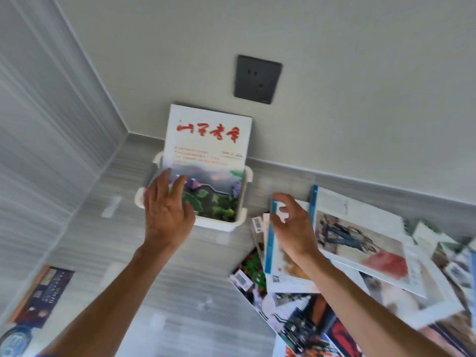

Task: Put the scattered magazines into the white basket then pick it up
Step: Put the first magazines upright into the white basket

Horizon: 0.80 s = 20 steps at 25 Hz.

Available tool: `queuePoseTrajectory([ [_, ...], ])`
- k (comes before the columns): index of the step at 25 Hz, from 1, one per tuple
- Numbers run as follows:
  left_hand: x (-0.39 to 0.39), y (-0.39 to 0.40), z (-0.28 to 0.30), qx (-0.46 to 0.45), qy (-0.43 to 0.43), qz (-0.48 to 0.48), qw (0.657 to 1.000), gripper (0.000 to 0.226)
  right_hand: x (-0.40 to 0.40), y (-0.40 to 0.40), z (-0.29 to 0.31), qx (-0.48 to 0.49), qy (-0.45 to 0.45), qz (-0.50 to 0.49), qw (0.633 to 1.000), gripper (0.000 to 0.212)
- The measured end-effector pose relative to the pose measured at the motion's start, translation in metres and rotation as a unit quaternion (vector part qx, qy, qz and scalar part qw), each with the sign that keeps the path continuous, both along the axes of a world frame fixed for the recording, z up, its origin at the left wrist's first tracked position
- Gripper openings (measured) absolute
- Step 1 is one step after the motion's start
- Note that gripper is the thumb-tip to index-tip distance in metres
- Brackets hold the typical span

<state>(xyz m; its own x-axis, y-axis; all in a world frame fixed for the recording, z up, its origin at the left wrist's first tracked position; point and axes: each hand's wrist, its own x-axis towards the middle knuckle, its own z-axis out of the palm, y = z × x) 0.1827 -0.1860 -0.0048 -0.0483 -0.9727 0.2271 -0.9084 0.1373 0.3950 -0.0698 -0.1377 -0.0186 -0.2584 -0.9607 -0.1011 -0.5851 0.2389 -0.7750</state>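
Note:
The white basket (219, 224) stands on the grey floor against the wall. A magazine with red lettering and a landscape cover (207, 161) stands upright inside it, leaning on the wall. My left hand (166, 211) hovers open at the basket's left front corner, its fingertips at the magazine's lower left edge. Over a blue-spined magazine (270, 243) on the pile to the right is my right hand (293, 226), fingers curled and apart, holding nothing. Several scattered magazines (360, 243) overlap across the floor at right.
A dark wall socket (257, 79) sits above the basket. One dark-covered magazine (42, 295) lies alone on the floor at far left, with a round blue object (14, 340) below it. A panelled wall runs along the left.

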Motion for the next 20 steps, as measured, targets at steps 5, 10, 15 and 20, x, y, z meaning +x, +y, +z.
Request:
queuePoseTrajectory([
  [5, -0.113, 0.068, -0.002, 0.024, 0.064, -0.201, 0.977, 0.056, -0.130, 0.082, -0.020, 0.229, 0.270, 0.030, 0.935, 0.105],
  [10, -0.177, 0.101, -0.018, 0.046, 0.112, -0.254, 0.960, 0.053, -0.166, 0.115, -0.034, 0.195, 0.306, 0.116, 0.925, 0.107],
  [15, -0.219, 0.126, -0.029, 0.117, -0.096, -0.310, 0.939, 0.068, -0.136, 0.154, -0.041, 0.011, 0.416, 0.174, 0.893, 0.044],
  [20, -0.250, 0.134, -0.006, 0.096, -0.298, -0.298, 0.902, 0.067, -0.161, 0.151, 0.000, -0.090, 0.413, 0.258, 0.869, 0.016],
])
